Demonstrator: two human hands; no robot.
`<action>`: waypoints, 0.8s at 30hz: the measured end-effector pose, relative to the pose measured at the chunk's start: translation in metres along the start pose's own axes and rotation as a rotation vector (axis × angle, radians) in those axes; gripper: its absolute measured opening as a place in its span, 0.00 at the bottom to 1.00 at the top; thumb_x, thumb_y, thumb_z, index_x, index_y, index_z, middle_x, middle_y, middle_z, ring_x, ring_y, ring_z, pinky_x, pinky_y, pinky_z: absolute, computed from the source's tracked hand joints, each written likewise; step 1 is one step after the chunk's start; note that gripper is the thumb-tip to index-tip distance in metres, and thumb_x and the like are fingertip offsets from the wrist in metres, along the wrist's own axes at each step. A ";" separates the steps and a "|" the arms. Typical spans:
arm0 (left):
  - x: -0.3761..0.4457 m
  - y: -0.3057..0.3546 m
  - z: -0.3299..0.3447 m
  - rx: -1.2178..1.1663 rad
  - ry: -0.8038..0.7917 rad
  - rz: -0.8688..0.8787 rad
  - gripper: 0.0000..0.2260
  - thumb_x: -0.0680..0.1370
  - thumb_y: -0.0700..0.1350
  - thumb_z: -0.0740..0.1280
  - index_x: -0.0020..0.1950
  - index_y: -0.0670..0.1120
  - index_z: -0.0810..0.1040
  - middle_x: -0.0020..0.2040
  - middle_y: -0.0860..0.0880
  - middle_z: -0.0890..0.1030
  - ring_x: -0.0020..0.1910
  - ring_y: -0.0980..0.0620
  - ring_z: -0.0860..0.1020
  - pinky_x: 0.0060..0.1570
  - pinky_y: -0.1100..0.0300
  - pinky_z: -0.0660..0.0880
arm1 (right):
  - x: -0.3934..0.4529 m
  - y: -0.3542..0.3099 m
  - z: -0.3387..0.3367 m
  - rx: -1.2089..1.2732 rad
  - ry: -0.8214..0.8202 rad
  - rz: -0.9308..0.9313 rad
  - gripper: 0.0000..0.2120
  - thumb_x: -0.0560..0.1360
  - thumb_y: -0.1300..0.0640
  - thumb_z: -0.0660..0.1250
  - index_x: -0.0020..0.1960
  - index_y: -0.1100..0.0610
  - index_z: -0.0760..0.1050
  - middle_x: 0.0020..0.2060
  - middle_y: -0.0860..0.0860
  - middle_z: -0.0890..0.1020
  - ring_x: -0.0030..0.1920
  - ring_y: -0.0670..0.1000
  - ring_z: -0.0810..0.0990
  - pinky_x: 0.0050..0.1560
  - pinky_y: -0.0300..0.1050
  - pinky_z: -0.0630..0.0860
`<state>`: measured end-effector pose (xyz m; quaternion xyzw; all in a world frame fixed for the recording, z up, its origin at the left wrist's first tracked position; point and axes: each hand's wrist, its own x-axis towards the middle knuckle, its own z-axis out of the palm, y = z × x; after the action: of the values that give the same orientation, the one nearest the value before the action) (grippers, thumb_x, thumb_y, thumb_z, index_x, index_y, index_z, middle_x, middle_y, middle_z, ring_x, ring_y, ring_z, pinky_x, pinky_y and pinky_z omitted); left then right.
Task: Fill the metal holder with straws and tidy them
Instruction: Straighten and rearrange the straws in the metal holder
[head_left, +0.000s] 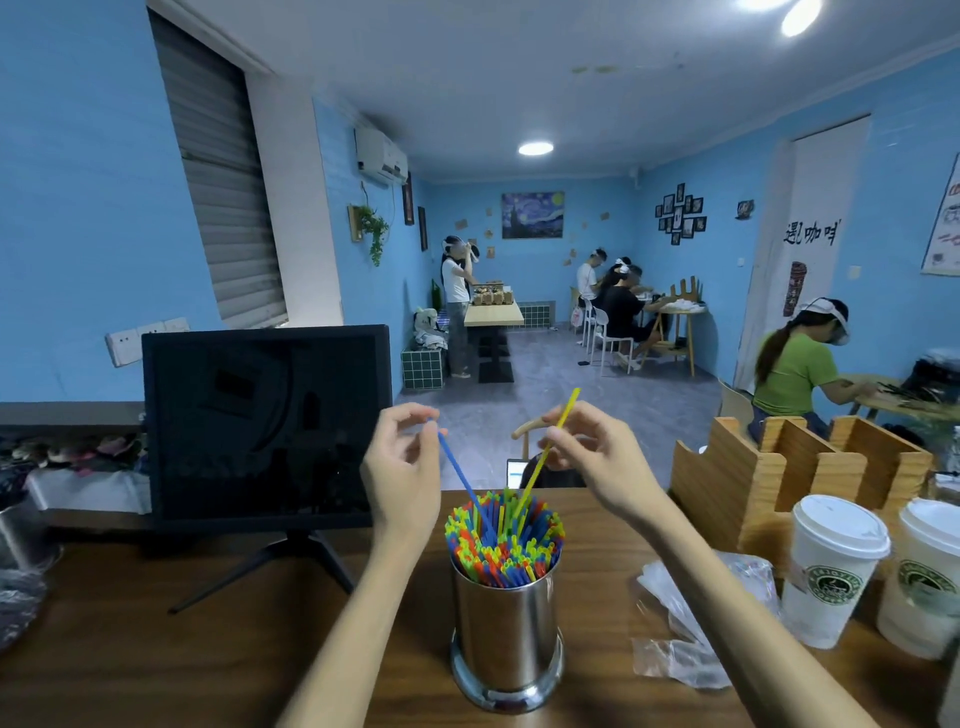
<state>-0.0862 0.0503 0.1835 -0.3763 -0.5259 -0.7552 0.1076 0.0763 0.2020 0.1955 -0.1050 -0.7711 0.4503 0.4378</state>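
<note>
Straws (504, 545) were packed to the metal holder (506, 639) rim; a blue straw (462, 480) was pinched by the left hand (402, 467), a yellow straw (545, 457) by the right hand (597, 457); bare table (208, 649) was seen around.

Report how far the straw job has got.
Done: the holder is packed with straws. In hand: the left hand pinches a blue straw, the right hand a yellow straw, both with lower ends among the bundle. Left: seat those two and even the tops.
</note>
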 end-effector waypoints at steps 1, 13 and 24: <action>-0.004 -0.004 0.003 0.046 -0.060 0.004 0.12 0.80 0.33 0.66 0.50 0.51 0.78 0.47 0.53 0.83 0.46 0.50 0.85 0.48 0.59 0.80 | -0.002 0.004 0.006 -0.096 -0.038 -0.028 0.13 0.79 0.62 0.70 0.63 0.57 0.76 0.40 0.56 0.85 0.39 0.53 0.85 0.46 0.53 0.83; -0.034 -0.036 -0.007 0.538 -0.558 -0.124 0.02 0.74 0.51 0.77 0.44 0.57 0.85 0.44 0.61 0.81 0.50 0.60 0.77 0.50 0.65 0.74 | -0.018 0.056 0.037 -0.616 -0.188 -0.181 0.11 0.77 0.41 0.69 0.47 0.48 0.84 0.45 0.42 0.80 0.45 0.44 0.80 0.49 0.46 0.78; -0.043 0.006 -0.008 0.499 -0.711 0.001 0.27 0.63 0.60 0.80 0.55 0.61 0.70 0.37 0.54 0.74 0.40 0.60 0.72 0.40 0.70 0.67 | -0.028 0.056 0.034 -0.439 -0.202 0.051 0.34 0.79 0.29 0.48 0.53 0.47 0.86 0.46 0.43 0.80 0.51 0.41 0.78 0.55 0.41 0.72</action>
<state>-0.0564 0.0303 0.1570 -0.5758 -0.6965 -0.4282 0.0079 0.0536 0.1983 0.1277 -0.1713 -0.8874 0.2912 0.3138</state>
